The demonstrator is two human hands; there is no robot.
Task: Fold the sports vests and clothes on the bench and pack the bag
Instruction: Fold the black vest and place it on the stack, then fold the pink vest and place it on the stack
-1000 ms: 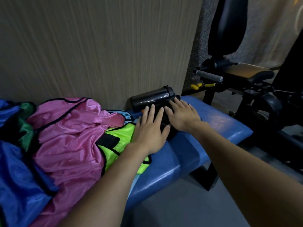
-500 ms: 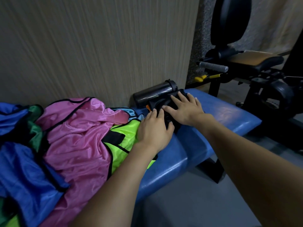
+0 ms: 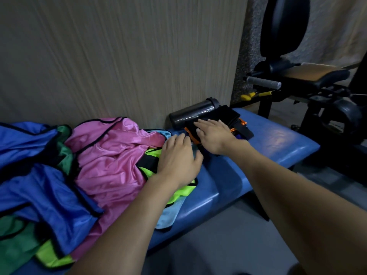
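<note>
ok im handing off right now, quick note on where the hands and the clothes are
Left hand: flat on the neon yellow vest, gripping nothing.
Right hand: flat on the folded black and orange stack, beside the dark bottle.
Done: that one stack at the blue bench's right end.
Left: pink vest, blue vest, green ones and the yellow, all crumpled. No bag in view.

Head view — down, close over bench [image 3: 278, 139]
</note>
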